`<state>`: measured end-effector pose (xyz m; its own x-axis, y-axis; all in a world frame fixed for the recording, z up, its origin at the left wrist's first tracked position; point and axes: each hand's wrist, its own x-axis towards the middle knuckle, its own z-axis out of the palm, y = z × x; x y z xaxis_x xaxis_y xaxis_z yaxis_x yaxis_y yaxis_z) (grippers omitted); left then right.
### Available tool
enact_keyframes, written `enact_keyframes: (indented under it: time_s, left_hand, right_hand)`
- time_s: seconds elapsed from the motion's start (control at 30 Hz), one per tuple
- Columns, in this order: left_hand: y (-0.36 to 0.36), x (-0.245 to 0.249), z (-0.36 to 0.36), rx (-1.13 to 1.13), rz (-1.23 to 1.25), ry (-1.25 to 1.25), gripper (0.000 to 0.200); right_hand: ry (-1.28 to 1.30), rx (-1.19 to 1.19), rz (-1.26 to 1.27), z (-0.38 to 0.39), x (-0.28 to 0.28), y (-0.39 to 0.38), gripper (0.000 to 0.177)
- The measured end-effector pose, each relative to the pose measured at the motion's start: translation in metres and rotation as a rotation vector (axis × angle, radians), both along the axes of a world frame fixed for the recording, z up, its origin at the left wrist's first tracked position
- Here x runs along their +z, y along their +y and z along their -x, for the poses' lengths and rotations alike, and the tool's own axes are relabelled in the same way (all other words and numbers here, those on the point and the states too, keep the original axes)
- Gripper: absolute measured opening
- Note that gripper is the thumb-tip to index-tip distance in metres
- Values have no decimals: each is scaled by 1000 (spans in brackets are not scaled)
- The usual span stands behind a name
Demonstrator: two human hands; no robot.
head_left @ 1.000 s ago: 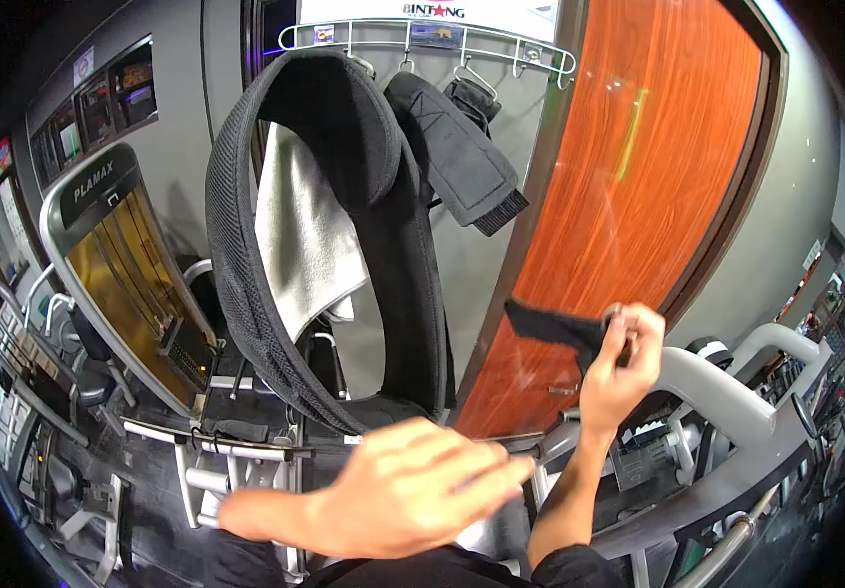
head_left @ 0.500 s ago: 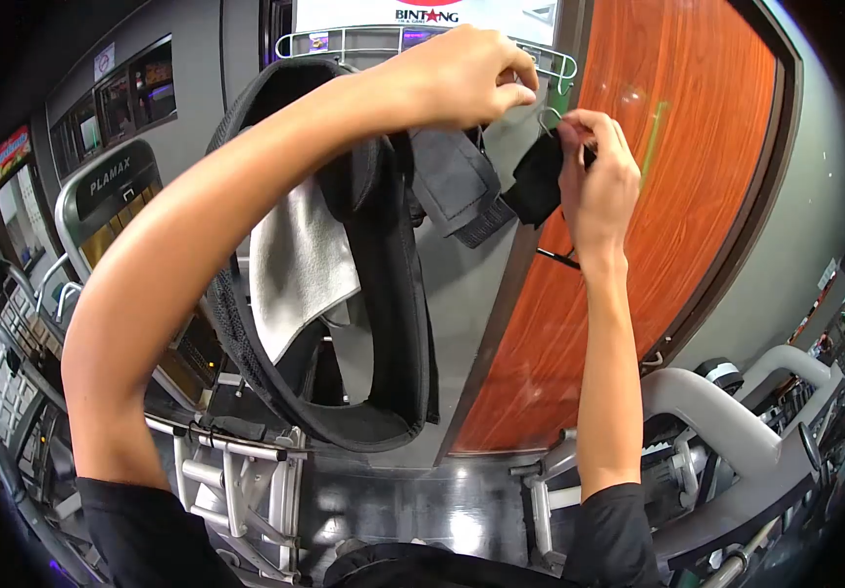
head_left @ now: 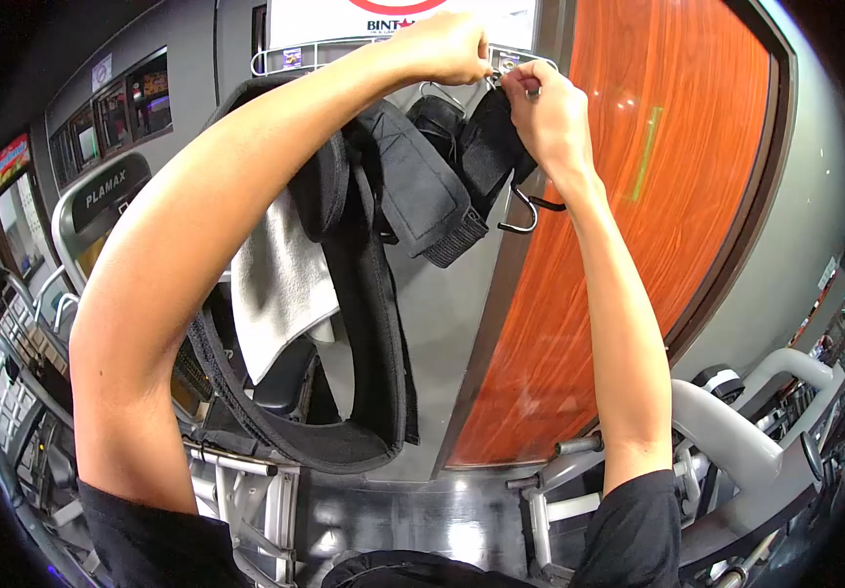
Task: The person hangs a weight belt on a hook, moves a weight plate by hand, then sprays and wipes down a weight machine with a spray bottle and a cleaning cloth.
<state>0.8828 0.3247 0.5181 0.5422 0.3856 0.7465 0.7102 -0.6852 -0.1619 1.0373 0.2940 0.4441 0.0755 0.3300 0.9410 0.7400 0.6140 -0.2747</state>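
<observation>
My left hand (head_left: 454,49) is raised to the wire hook rack (head_left: 264,65), its fingers closed beside the rack's right end; what they grip is hidden. Right next to it, my right hand (head_left: 552,113) pinches the top of a black lifting strap (head_left: 487,147). A bent dark metal hook (head_left: 522,218) dangles below that strap. Just left of it hangs a dark grey padded strap (head_left: 412,176) with a ribbed end. Farther left, a large black weightlifting belt (head_left: 373,343) hangs in a loop, partly behind my left forearm, with a light grey towel (head_left: 280,284) within the loop.
A reddish wooden door (head_left: 628,245) stands behind my right arm. Gym machines flank me: a Plamax unit (head_left: 109,191) on the left and a thick grey frame (head_left: 726,426) on the right. A Bintang sign (head_left: 324,22) is above the rack.
My right hand has moved up and left with the black strap, close to my left hand at the rack. The dangling metal hook now shows more fully. The view has shifted slightly.
</observation>
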Motion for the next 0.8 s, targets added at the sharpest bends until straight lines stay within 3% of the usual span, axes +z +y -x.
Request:
enact_keyframes:
  time_s: [0.3,0.47,0.53,0.8]
  left_hand:
    - [-5,-24,-5,155,-78,96,19]
    - [-5,-28,-4,70,-182,44,19]
    - [-10,-25,1,104,-128,177,24]
    - [-65,-40,27,2,-159,302,27]
  right_hand:
    - [-22,-38,153,-3,-14,9,16]
    - [-27,-124,163,-2,-17,-4,19]
    - [-14,-155,205,0,-20,-10,20]
    - [-109,-91,-75,13,-41,-43,23]
